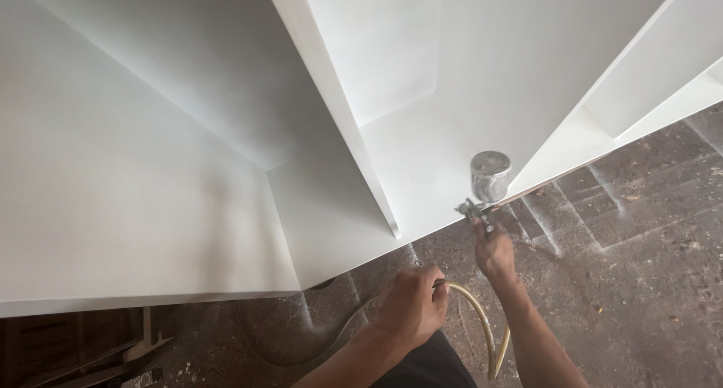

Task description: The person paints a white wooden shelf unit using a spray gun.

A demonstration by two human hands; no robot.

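Right now my right hand point(495, 254) is clamped on the silver metal spray gun with its round cup point(488, 179), at the white painted cabinet's point(422, 162) lower edge; my left fingers point(422, 301) seem wrapped around the yellowish air hose point(482, 320). Slack hose could drag across the coat, I'd judge.

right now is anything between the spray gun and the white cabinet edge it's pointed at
Nothing visible. The right hand holds the spray gun right at the front edge of the white cabinet, with only open air between. The left hand holds the hose lower down, behind the gun.
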